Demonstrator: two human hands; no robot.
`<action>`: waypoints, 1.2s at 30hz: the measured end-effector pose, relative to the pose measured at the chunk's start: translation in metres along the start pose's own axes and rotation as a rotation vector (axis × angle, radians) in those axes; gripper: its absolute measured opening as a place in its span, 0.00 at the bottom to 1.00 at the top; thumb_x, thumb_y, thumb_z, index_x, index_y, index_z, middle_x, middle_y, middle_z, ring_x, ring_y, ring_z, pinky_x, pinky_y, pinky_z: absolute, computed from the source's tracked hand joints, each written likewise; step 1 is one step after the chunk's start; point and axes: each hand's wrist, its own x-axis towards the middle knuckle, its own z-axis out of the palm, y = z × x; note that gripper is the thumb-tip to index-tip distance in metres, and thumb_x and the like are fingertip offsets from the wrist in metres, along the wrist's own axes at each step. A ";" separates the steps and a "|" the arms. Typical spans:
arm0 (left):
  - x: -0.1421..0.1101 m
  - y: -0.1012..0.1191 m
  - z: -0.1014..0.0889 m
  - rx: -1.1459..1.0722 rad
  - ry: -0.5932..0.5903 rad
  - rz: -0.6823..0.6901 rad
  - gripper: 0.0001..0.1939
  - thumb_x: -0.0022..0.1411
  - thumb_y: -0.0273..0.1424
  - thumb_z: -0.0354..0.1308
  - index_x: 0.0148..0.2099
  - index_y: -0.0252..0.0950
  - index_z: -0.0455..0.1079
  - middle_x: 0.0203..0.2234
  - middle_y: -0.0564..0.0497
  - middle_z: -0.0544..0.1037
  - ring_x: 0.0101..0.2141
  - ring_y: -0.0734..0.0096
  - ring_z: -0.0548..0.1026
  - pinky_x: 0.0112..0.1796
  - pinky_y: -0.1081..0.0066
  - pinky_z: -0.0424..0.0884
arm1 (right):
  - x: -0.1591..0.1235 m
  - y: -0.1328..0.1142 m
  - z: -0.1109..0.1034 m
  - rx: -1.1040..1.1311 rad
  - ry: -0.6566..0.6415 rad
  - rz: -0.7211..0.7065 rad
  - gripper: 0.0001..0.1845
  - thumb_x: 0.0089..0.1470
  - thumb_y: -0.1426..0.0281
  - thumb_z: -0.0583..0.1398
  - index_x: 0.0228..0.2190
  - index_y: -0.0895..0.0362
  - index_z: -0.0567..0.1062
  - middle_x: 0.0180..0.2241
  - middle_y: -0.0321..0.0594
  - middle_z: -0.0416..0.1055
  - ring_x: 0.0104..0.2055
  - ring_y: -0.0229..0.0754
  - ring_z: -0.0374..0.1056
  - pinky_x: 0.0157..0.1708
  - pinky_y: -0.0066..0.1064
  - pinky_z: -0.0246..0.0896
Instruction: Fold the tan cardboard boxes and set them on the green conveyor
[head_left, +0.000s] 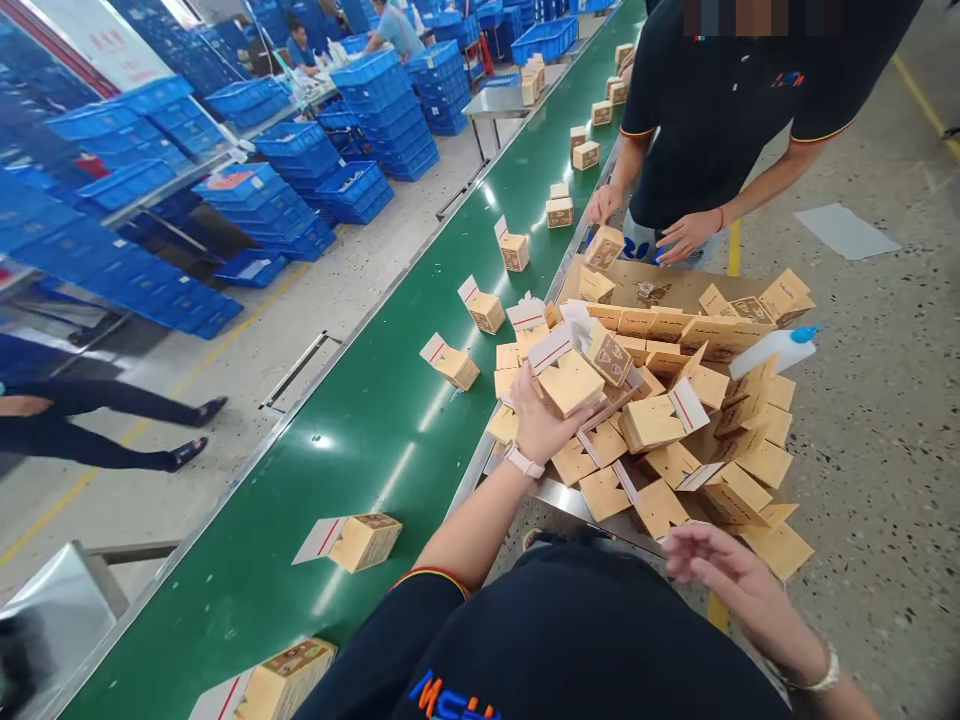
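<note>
My left hand (541, 425), with a pale watch on the wrist, grips a small tan cardboard box (571, 384) from its near side. A white flap with a red line stands up from the box. Beneath and around it lies a heap of similar boxes, among them one with a raised white flap (654, 422). My right hand (739, 580) hovers empty by the near right edge of the heap, fingers apart, close to a tan box (780, 545). The metal table (559, 494) under the heap is mostly hidden.
A green conveyor belt (375, 420) runs along the left, carrying spaced boxes such as one nearby (367, 540). Across the heap, a co-worker (720, 130) handles a box (604, 247). A white bottle with a blue cap (776, 350) lies among the boxes. Blue crates (375, 90) stand beyond the belt.
</note>
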 end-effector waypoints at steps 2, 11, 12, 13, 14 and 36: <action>0.000 0.000 0.000 -0.128 -0.058 -0.052 0.53 0.42 0.45 0.71 0.63 0.38 0.46 0.58 0.36 0.59 0.60 0.48 0.61 0.59 0.47 0.58 | -0.001 -0.019 -0.025 -0.063 0.095 -0.059 0.27 0.46 0.44 0.62 0.35 0.54 0.77 0.31 0.47 0.75 0.29 0.44 0.72 0.29 0.37 0.74; -0.001 0.004 -0.003 -0.248 -0.082 -0.200 0.40 0.43 0.44 0.72 0.52 0.41 0.54 0.50 0.42 0.68 0.54 0.50 0.69 0.55 0.47 0.66 | 0.032 -0.060 -0.110 -0.242 0.727 -0.428 0.22 0.44 0.47 0.65 0.30 0.53 0.77 0.26 0.44 0.74 0.26 0.43 0.71 0.28 0.37 0.73; -0.003 0.004 -0.007 -0.235 -0.074 -0.200 0.40 0.43 0.44 0.72 0.52 0.41 0.55 0.49 0.42 0.68 0.54 0.49 0.69 0.54 0.46 0.66 | 0.035 -0.059 -0.116 -0.238 0.750 -0.422 0.22 0.44 0.48 0.66 0.30 0.54 0.77 0.26 0.44 0.74 0.26 0.43 0.71 0.29 0.38 0.74; -0.004 0.003 -0.010 -0.225 -0.070 -0.194 0.39 0.43 0.44 0.72 0.52 0.41 0.55 0.49 0.42 0.68 0.53 0.48 0.69 0.54 0.45 0.67 | 0.039 -0.057 -0.121 -0.237 0.766 -0.411 0.22 0.43 0.49 0.66 0.30 0.54 0.77 0.27 0.45 0.74 0.26 0.44 0.71 0.30 0.39 0.74; -0.006 0.003 -0.013 -0.216 -0.068 -0.181 0.39 0.43 0.45 0.72 0.52 0.41 0.55 0.49 0.41 0.68 0.53 0.47 0.70 0.53 0.44 0.67 | 0.042 -0.055 -0.125 -0.239 0.771 -0.397 0.22 0.43 0.49 0.66 0.30 0.54 0.77 0.27 0.45 0.74 0.27 0.44 0.72 0.31 0.40 0.74; -0.030 0.003 -0.025 -0.255 0.049 -0.139 0.52 0.44 0.54 0.67 0.65 0.49 0.44 0.52 0.43 0.64 0.53 0.54 0.68 0.52 0.56 0.66 | 0.242 -0.129 -0.009 -1.158 -0.210 -0.677 0.42 0.41 0.63 0.68 0.57 0.58 0.62 0.52 0.53 0.66 0.51 0.58 0.65 0.48 0.47 0.63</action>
